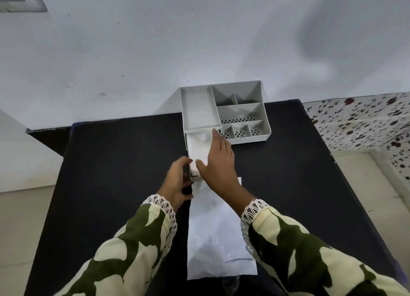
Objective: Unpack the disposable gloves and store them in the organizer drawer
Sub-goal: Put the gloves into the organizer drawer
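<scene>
— Across the left of the black tabletop [106, 173] we have bare matte room; what do we see at the drawer?
— Our left hand [177, 180] curls its fingers round the near left corner of the pulled-out drawer [192, 173]. The crinkly translucent gloves [199, 147] lie inside, under our right hand [218, 162], fingers spread flat.
— And beyond?
— The grey plastic organizer [224, 113] sits at the far edge; the glossy white bag [219, 235] lies flat towards us.

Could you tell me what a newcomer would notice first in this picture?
Probably the grey organizer at the black table's far edge, its drawer pulled out and holding white gloves. The right hand lies flat over them; the left hand grips the drawer's front.
</scene>
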